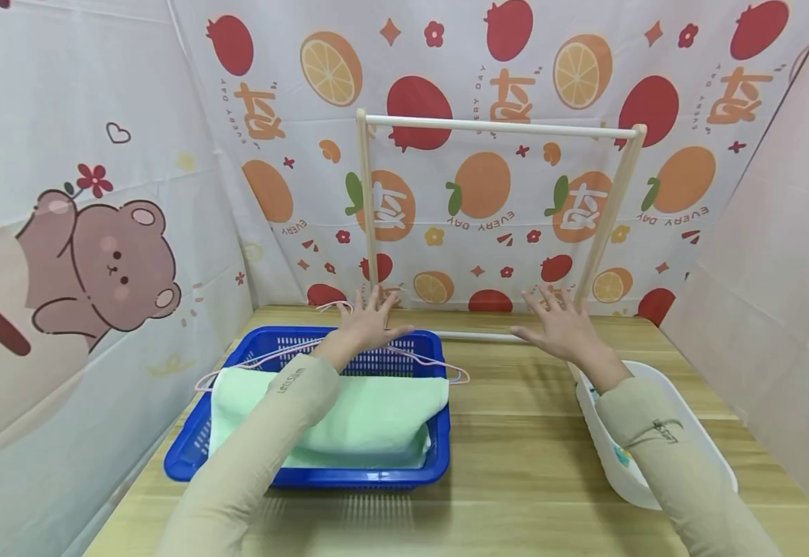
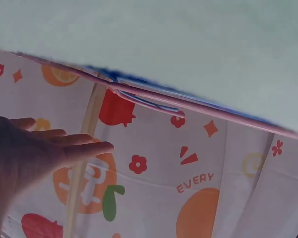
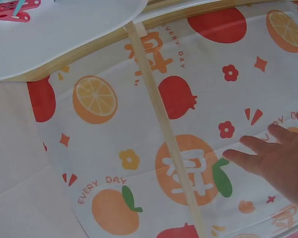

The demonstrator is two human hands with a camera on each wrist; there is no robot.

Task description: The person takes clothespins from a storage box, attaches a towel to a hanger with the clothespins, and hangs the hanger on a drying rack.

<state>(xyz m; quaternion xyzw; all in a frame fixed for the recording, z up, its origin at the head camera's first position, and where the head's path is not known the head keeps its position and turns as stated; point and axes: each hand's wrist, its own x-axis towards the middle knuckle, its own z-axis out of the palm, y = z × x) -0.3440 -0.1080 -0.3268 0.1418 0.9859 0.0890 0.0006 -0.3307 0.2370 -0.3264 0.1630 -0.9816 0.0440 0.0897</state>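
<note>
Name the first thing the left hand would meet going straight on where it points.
Likely the rack's left post, roughly in line with the left hand, though depth is unclear.

Both arms (image 1: 247,472) outstretched, fingers (image 2: 92,150) spread

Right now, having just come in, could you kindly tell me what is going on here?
A person has both hands out, the left hand and right hand, fingers spread, towards a wooden rack at the back of the table; neither grips anything. The rack's top bar is bare. A light green towel sits in the blue basket, a pink hanger along its edge. The white tub holds pink clips.
</note>
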